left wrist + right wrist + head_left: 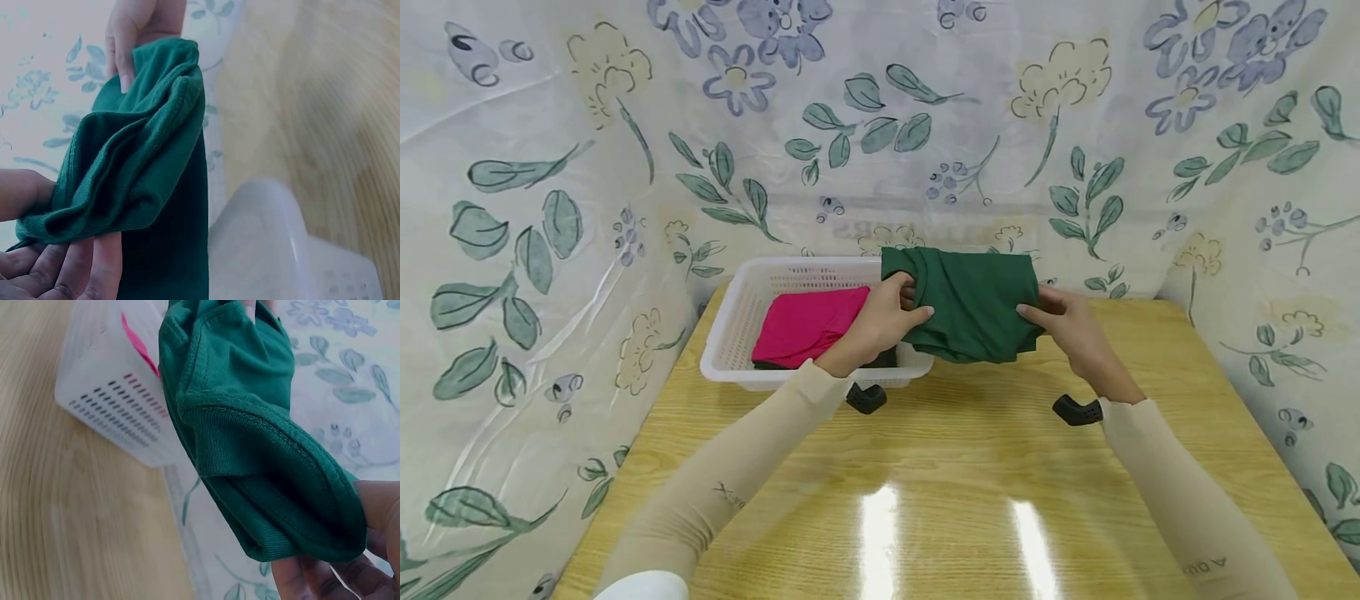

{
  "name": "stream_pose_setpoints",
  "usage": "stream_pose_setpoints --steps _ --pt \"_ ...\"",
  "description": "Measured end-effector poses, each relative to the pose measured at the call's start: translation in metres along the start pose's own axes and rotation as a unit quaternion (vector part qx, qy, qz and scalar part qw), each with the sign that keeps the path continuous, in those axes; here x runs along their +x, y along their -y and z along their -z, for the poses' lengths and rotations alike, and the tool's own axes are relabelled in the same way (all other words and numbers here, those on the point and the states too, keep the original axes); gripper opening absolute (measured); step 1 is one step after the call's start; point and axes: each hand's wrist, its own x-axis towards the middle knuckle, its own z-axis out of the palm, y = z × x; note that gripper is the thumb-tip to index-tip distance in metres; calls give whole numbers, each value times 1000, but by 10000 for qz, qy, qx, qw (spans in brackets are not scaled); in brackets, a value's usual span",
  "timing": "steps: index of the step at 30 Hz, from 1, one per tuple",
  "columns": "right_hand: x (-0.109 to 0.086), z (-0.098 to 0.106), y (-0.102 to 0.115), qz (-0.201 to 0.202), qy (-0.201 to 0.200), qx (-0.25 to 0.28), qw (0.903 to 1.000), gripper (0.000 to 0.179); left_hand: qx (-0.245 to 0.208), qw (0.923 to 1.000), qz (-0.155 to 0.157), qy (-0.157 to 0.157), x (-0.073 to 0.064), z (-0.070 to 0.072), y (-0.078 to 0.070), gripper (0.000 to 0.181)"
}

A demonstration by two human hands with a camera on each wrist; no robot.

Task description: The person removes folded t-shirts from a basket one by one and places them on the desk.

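Plainly, in the head view you held a folded green cloth (973,308) up in both hands, over the wooden table (970,467) and by the right end of a white basket (717,350), in which a pink cloth (805,321) lay; I could not tell whether the green one touched the rim. Your left hand (880,315) pinched its left edge, your right hand (1071,325) its right. In the left wrist view your left thumb and fingers sandwiched the layered folds at one end. In the right wrist view your right hand gripped the other end, stitched hems bunched between. The step in hand looked, I judged, like handling the cloth as a folded bundle; the next move seemed to call for level, even pinches, lest the loose layers slip open.
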Motion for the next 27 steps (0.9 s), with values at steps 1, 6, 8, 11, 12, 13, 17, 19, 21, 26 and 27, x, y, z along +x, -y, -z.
stream_pose_setpoints --steps 1,6,8,11,12,13,17,19,21,26,27 --pt "-2 2 -1 18 -45 -38 10000 53 -6 10000 -27 3 1 -3 0 48" --pt "-8 12 -9 152 -222 -222 9994 53 144 9997 -190 11 4 -17 -3 46" --pt "-11 17 -13 112 -245 -261 9993 54 165 9995 -250 45 5 -23 -4 45" --pt "-16 23 -18 -13 -316 -286 9991 56 197 9992 -338 93 6 -32 -4 41" --pt "-17 25 -20 -65 -327 -298 9990 58 208 9991 -352 103 7 -35 -4 41" --pt "-19 27 -22 -122 -345 -313 9988 59 186 9991 -371 129 7 -39 -4 40" --pt "-25 34 -28 -240 -416 -428 9979 62 228 9984 -490 157 10 -52 -4 39" --pt "-29 37 -30 -250 -468 -495 9974 63 225 9983 -514 177 12 -58 -4 39" --pt "-32 40 -32 -211 -539 -532 9969 62 265 9981 -521 209 12 -63 -5 39" --pt "-37 49 -40 -280 -606 -714 9952 63 302 9972 -592 344 15 -75 -6 37" --pt "-39 50 -41 -322 -606 -751 9948 65 318 9971 -595 357 15 -78 -6 37"
